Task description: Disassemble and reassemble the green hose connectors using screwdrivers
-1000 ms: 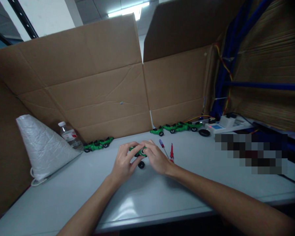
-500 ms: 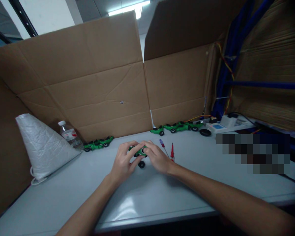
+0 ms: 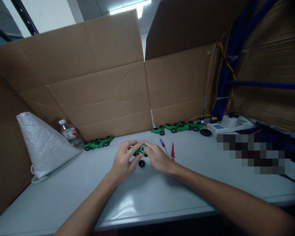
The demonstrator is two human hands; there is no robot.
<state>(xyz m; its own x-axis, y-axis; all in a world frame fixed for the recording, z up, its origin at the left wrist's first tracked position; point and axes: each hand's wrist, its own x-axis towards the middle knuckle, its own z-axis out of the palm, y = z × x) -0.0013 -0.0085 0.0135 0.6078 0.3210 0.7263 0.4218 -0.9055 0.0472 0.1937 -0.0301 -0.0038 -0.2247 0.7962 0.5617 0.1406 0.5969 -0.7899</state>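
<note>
Between my two hands, above the middle of the table, is a green toy car (image 3: 138, 150) with black parts. My left hand (image 3: 123, 159) grips it from the left, fingers over the top and thumb low in front. On the other side, my right hand (image 3: 158, 157) closes on its right end, the thumb beside a pale round part. Fingers cover much of the car. A small black wheel (image 3: 141, 163) lies on the table just below it. Right of my hands lie a screwdriver (image 3: 163, 144) with a purplish handle and a red pointed tool (image 3: 172, 152), its lower end partly behind my wrist.
Several green toy cars (image 3: 174, 127) line the cardboard wall (image 3: 100, 98), with more (image 3: 98, 143) at left. A white bag (image 3: 44, 147) and a plastic bottle (image 3: 70, 134) stand left. At right are a black ring (image 3: 206, 132), a power strip (image 3: 232, 124) and a blurred-out patch.
The green car has tilted slightly in my hands, so more of its green side and round part show by my right thumb. Both hands stay nearly in place.
</note>
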